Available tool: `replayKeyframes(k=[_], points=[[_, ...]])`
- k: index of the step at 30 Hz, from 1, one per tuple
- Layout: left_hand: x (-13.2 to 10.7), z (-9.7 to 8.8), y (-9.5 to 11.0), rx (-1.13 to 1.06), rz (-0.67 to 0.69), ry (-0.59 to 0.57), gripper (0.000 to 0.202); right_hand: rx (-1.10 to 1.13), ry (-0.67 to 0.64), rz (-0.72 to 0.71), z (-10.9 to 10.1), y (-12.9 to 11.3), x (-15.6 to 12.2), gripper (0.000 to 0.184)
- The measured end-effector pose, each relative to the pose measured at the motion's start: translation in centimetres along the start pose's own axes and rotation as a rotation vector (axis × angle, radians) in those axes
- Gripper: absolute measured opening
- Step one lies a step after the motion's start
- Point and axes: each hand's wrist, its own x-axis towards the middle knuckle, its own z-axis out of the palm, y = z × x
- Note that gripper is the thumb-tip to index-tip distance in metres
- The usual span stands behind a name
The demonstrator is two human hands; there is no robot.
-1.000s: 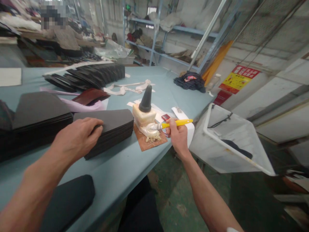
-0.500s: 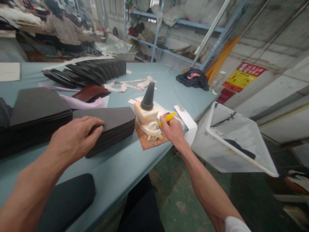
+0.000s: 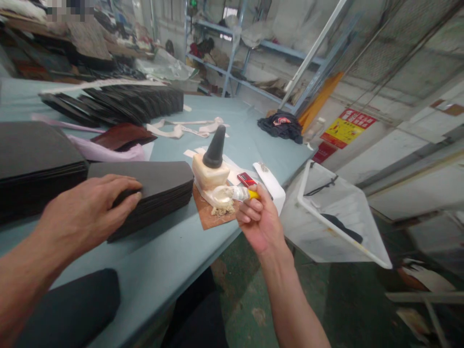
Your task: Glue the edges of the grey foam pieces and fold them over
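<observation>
My left hand (image 3: pixel 96 208) grips the near left end of a stack of dark grey sheets (image 3: pixel 159 175), fingers on top and thumb lower down; its grip on the top sheet is partly hidden. In my right hand (image 3: pixel 259 212) is a brush (image 3: pixel 253 194) with a yellow handle, palm turned up. The brush's whitish, coated end is at the open mouth of a glue pot (image 3: pixel 210 174), a cream block-shaped container topped by a black cone (image 3: pixel 216 147). Crusted glue (image 3: pixel 223 208) hangs below the mouth onto a brown board (image 3: pixel 205 217).
More dark stacks (image 3: pixel 36 150) stand at left, and a single dark piece (image 3: pixel 72 309) lies near the front edge. Behind are fanned black pieces (image 3: pixel 119 104), pink strips (image 3: pixel 108 149) and white tape (image 3: pixel 177 129). A white bin (image 3: pixel 300 227) stands right of the table.
My right hand has rolled palm-up, tilting the brush so its coated end shows at the pot mouth. My left hand keeps its place on the stack. The view has shifted slightly right.
</observation>
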Motion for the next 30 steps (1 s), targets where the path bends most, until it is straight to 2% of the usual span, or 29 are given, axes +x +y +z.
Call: replayKeyframes(k=[4,8,12,16,21,25,30], points=[[0.0,-0.2,0.5,0.007,-0.024,-0.031,0.082,0.194,-0.015,0.147,0.5,0.7,-1.6,0.028],[-0.1,-0.3,0.5,0.016,-0.058,-0.043,0.085,0.301,0.017,0.242,0.8,1.0,-2.0,0.036],[-0.1,-0.1,0.3,0.016,-0.06,-0.034,0.085,0.281,0.089,0.244,1.0,1.1,-2.1,0.042],[0.1,0.1,0.2,0.019,-0.059,-0.028,0.082,0.067,0.136,0.043,0.2,1.2,-1.3,0.033],[0.2,0.4,-0.1,0.014,-0.048,-0.022,0.082,-0.307,0.154,-0.411,-3.0,0.9,1.8,0.051],[0.1,1.0,-0.8,0.006,-0.039,0.014,0.081,-0.587,0.135,-0.561,-5.3,0.0,4.3,0.058],[0.1,1.5,-1.3,-0.022,-0.009,0.058,0.077,-0.998,0.07,-0.703,-6.3,-0.3,5.6,0.047]])
